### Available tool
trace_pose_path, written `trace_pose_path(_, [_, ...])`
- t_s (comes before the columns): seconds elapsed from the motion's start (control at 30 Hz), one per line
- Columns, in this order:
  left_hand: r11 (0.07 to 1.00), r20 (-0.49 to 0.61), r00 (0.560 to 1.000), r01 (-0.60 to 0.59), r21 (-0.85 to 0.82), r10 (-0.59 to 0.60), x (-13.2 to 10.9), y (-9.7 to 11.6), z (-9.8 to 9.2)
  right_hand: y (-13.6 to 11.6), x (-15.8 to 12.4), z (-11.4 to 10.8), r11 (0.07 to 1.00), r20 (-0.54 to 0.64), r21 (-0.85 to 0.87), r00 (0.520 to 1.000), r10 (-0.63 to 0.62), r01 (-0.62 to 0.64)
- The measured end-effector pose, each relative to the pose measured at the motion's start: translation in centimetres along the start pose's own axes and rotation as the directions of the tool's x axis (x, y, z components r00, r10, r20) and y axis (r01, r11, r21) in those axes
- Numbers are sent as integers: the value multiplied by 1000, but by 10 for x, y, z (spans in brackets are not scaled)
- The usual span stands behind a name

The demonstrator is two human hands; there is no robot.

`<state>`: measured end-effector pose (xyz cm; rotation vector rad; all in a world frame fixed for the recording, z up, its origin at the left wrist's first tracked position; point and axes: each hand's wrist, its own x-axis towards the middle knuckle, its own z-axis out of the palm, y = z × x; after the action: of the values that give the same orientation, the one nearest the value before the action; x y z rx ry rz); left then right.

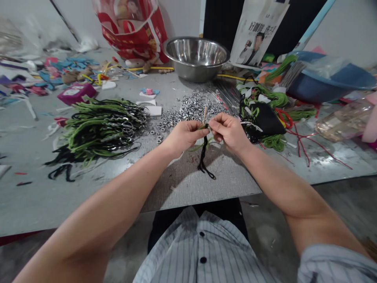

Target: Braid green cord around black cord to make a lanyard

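Over the front part of the table, my left hand (187, 135) and my right hand (228, 131) meet, fingertips almost touching. Both are closed in a pinch on a black and green cord (203, 155), whose black strands hang down below the fingers. A thin pale stick-like piece (205, 113) pokes up between the hands; its lower end is hidden. Just behind them lies a spread of small silver metal rings (191, 108). To the left of my left hand is a pile of green and black cords with metal key rings (103, 127).
A steel bowl (196, 59) stands at the back beside a red and white bag (132, 31). On the right are bundles of green cord (275, 96), a black pouch (268, 119), red cords (306, 143) and a blue basin (326, 86). A purple box (77, 93) sits at left.
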<state>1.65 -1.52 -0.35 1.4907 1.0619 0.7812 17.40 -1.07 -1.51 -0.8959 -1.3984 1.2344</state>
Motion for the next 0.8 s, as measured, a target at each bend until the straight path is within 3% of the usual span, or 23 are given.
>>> trace_pose_path(0.23, [990, 84, 995, 39, 139, -51, 1, 3, -1, -3, -2, 2, 994, 10, 80, 997, 78, -79])
trace_pose_path(0.57, [975, 181, 979, 51, 214, -91, 0, 5, -3, -6, -5, 5, 986, 33, 108, 992, 125, -128])
trace_pose_path(0.8, [989, 153, 985, 61, 133, -81, -2, 5, -2, -10, 9, -1, 972, -102, 129, 972, 212, -199])
